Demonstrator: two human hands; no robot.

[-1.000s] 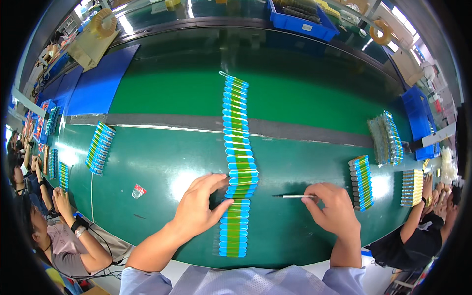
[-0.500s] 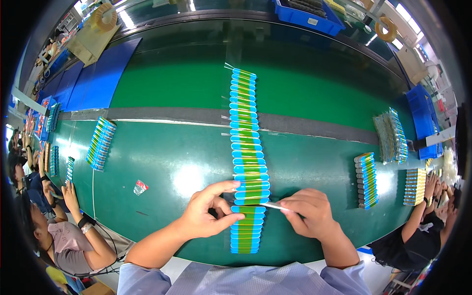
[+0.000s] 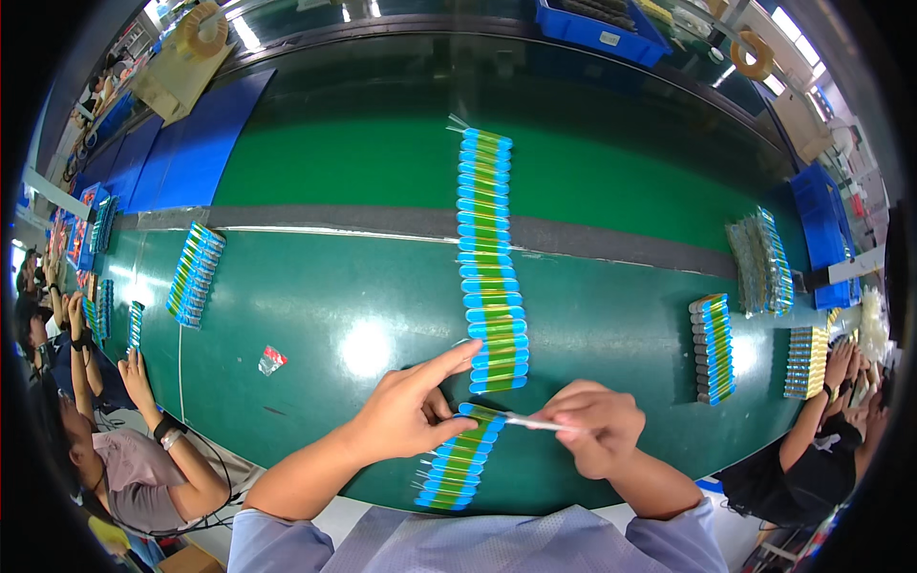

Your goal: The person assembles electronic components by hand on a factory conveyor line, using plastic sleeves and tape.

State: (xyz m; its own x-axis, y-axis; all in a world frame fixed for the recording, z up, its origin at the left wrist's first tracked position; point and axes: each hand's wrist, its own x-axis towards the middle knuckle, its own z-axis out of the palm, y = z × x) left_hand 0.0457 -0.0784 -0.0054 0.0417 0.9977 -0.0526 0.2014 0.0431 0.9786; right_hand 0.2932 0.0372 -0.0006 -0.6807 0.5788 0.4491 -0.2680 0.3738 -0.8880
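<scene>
A long strip of round-ended blue and green pieces (image 3: 489, 258), side by side, runs up the middle of the table. Nearer me lies a shorter, tilted strip of the same pieces (image 3: 461, 463), with a gap between the two. My left hand (image 3: 401, 409) has its index fingertip on the long strip's left edge and its thumb at the short strip's top end; thumb and index are spread. My right hand (image 3: 602, 428) is closed round a thin, pale, slender tool (image 3: 530, 421), blurred by motion. The tool's tip meets the short strip's top right end.
Stacks of similar pieces stand at the left (image 3: 196, 275) and right (image 3: 713, 349). A red and white scrap (image 3: 272, 360) lies left of my hand. A dark bar (image 3: 353, 224) crosses the table. Co-workers' hands (image 3: 138, 382) work at both sides. A blue bin (image 3: 607, 33) sits at the far edge.
The gap between the two strips has widened. The near strip has swung so its lower end points left; the long strip has shifted slightly right. My right hand and tool have moved a little down.
</scene>
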